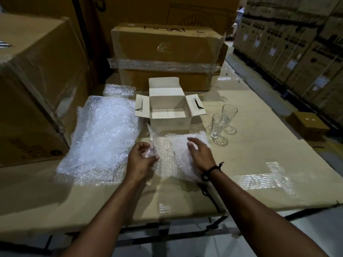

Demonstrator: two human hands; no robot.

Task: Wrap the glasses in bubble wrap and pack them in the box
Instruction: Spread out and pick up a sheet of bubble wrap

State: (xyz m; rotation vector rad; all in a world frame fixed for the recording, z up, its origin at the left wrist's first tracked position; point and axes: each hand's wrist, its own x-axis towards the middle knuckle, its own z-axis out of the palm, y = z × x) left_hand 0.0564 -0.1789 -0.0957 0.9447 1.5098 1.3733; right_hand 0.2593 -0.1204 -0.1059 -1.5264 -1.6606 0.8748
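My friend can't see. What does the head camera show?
A left hand pinches a small clear bubble wrap sheet on a cardboard-covered table; the right hand spreads open over it. Beyond stand an open white cardboard box and two clear drinking glasses.

There are two glasses right of the fingers, one open box beyond them, and three bubble wrap pieces, one under the fingers.

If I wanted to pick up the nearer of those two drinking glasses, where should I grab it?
Probably round the middle of the nearer glass, coming from its near side. It stands upright, mouth up, and narrows toward the base, so fingers can wrap its wall. The farther glass stands close behind, so that side looks crowded.
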